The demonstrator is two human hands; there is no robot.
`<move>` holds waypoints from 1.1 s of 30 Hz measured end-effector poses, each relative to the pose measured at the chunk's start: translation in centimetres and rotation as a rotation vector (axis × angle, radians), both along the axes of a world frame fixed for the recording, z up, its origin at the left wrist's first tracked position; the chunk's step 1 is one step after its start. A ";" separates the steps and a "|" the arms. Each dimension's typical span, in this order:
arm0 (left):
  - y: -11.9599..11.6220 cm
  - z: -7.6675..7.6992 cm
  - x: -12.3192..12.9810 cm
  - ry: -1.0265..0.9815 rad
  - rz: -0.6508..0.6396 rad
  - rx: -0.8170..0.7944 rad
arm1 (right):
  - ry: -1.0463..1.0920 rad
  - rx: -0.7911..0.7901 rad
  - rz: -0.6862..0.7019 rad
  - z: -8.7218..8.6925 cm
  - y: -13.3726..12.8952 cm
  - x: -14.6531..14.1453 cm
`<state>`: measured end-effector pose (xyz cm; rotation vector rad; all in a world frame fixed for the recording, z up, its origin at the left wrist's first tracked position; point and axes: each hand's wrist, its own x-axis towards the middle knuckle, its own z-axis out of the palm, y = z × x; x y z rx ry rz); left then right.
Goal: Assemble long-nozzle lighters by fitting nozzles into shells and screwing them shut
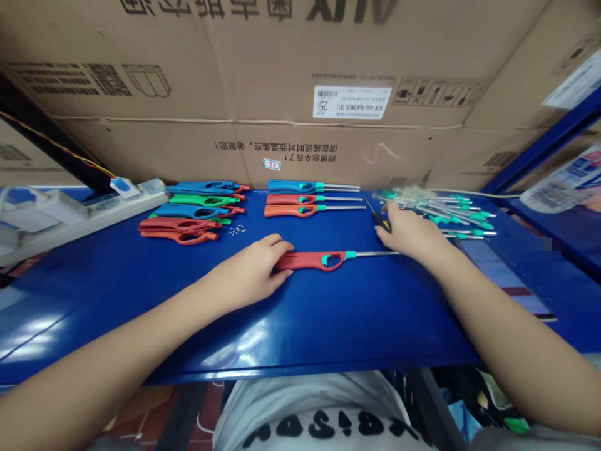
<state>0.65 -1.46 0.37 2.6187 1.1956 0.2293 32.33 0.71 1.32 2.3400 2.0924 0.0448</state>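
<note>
My left hand (260, 268) is closed around the handle end of a red long-nosed gas lighter (310, 260) lying on the blue table. The lighter has a teal trigger and collar, and its metal barrel points right, its tip hidden by my right hand. My right hand (404, 230) has its fingers and thumb on the black and yellow handle of a small screwdriver (382, 221), whose thin shaft points up and left. Behind the red lighter, several assembled lighters (293, 210) lie in a row, blue, red and orange.
Coloured handle shells (183, 225) are piled at left, with small screws (237, 230) beside them. Metal barrels with teal parts (457, 210) lie in a heap at right, near a phone (507, 275). A power strip (107, 210) runs along the left; a cardboard box (235, 94) stands behind.
</note>
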 end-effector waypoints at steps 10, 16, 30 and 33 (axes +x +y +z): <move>-0.5 -0.1 0.5 -0.094 -0.032 -0.057 | 0.750 0.770 0.249 1.1 -0.9 -2.3; -0.7 -0.3 0.7 -0.135 -0.034 -0.057 | 1.039 0.397 0.495 -2.0 -2.0 -8.8; -2.1 -0.5 1.3 -0.011 -0.012 0.097 | 1.151 0.357 0.603 -3.4 1.6 -14.5; -2.1 -0.5 1.3 -0.011 -0.016 0.109 | 1.132 0.362 0.605 -3.4 1.8 -14.7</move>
